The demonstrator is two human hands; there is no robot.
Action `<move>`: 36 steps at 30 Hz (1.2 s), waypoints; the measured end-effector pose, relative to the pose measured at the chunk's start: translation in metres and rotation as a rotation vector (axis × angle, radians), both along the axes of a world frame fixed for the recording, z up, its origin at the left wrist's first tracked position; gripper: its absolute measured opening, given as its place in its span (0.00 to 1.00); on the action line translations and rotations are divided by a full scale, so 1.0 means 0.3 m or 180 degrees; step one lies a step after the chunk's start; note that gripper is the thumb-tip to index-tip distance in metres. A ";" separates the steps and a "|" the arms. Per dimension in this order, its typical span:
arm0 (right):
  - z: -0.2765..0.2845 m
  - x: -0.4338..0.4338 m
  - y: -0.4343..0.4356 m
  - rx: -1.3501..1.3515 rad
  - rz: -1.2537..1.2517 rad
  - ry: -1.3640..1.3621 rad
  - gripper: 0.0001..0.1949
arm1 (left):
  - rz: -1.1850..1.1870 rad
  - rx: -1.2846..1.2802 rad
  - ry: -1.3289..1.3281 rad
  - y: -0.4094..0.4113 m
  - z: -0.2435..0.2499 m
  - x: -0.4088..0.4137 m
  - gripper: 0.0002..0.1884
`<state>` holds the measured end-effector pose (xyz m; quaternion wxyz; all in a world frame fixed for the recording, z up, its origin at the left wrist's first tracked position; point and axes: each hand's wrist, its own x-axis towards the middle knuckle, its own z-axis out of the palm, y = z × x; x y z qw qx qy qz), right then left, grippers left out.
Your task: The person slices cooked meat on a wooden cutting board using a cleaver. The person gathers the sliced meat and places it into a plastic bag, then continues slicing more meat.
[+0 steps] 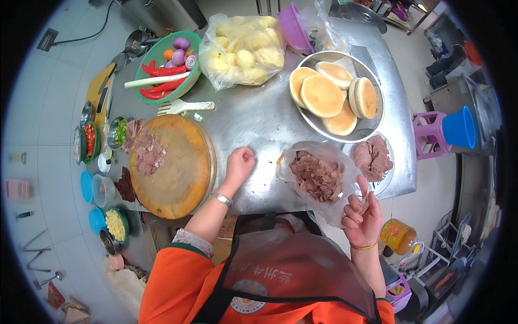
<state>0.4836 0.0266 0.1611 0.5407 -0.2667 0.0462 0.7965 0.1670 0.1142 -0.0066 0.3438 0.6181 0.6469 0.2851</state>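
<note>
My right hand (362,216) pinches the edge of a clear plastic bag (344,206) near the table's front edge. Sliced cooked meat (316,176) lies in the bag's open mouth. With fingers curled, my left hand (239,162) rests on or just above the steel table between the bag and a round wooden chopping board (178,174); whether it holds anything small cannot be told. Thin meat slices (149,154) lie on the board's far left part. A plate (384,186) with a larger heap of meat (371,158) stands right of the bag.
A steel strainer (380,121) of round flatbreads stands beyond the bag. Further back are a bag of peeled potatoes (245,56), a purple basket (295,28) and a green basket (196,77) of onions and red peppers. A white slotted spatula (186,106) lies behind the board. Small bowls stand left.
</note>
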 end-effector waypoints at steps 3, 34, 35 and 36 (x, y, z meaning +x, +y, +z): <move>-0.019 -0.007 -0.007 -0.0046 0.0014 -0.0037 0.22 | 0.0165 -0.0237 -0.1514 0.013 0.196 0.143 0.04; 0.180 0.034 0.071 0.1108 -0.0340 -0.2217 0.14 | -0.0943 -0.0469 -0.3574 -0.038 0.869 0.204 0.23; 0.136 0.024 0.077 0.0906 -0.0187 -0.2059 0.13 | -0.1025 -0.0383 -0.3530 -0.049 0.858 0.208 0.23; 0.136 -0.009 0.070 0.0818 -0.0095 -0.1810 0.13 | -0.1076 -0.0283 -0.3433 -0.084 0.853 0.213 0.24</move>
